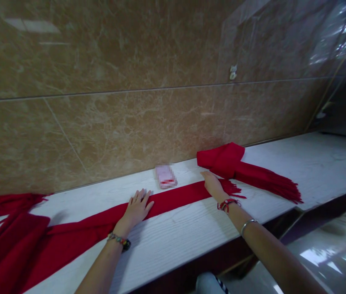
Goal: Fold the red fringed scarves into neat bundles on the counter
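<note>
A long red scarf (173, 199) lies folded into a narrow strip along the white counter, spreading wider toward the left. My left hand (136, 210) rests flat on the strip, palm down with fingers apart. Near the fringed right end, my right hand (213, 185) lies across the scarf with its fingers curled together at the far edge; the fingertips are partly hidden. A second red scarf (222, 159), folded over itself with its fringe toward the right, sits just beyond my right hand.
A pinkish, blurred rectangular object (166, 176) lies on the white counter (173, 241) near the wall. More red cloth (10, 204) is heaped at the left. The brown marble wall (136, 134) borders the counter's back. A dark gap and shiny floor show below its front edge.
</note>
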`<state>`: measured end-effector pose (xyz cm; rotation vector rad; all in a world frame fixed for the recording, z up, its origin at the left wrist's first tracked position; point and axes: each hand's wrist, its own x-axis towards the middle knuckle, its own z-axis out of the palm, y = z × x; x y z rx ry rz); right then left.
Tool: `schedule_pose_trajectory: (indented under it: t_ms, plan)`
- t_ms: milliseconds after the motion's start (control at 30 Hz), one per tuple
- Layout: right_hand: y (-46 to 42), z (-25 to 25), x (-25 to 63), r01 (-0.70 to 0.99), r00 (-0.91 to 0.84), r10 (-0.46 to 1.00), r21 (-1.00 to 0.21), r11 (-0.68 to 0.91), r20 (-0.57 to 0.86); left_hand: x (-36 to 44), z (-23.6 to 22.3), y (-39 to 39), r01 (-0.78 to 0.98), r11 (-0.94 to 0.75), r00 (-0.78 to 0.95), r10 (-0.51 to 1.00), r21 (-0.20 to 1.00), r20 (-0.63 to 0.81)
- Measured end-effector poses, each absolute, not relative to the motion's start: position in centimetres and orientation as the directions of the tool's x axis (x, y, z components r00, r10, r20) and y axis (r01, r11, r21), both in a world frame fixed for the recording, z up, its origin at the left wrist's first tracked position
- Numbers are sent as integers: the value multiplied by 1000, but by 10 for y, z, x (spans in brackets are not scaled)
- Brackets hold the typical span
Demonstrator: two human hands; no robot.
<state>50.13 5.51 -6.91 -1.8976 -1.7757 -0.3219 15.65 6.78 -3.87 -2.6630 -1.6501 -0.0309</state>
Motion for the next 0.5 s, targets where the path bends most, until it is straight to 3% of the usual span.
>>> schedule_pose_trajectory:
  t_ms: [167,267,367,500]
  plan:
    - [51,-62,497,964,88,807,-255,79,584,157,-38,66,900,-435,435,899,-9,48]
    - [43,-59,482,937,-80,807,-231,261,585,157,-39,66,903,-430,430,900,-22,71]
    - [33,-58,465,874,-320,819,-186,450,477,157,-41,67,905,-424,424,902,-25,78]
    - [25,-59,460,878,-401,850,-122,464,342,156,-43,67,910,-412,414,906,-37,92]
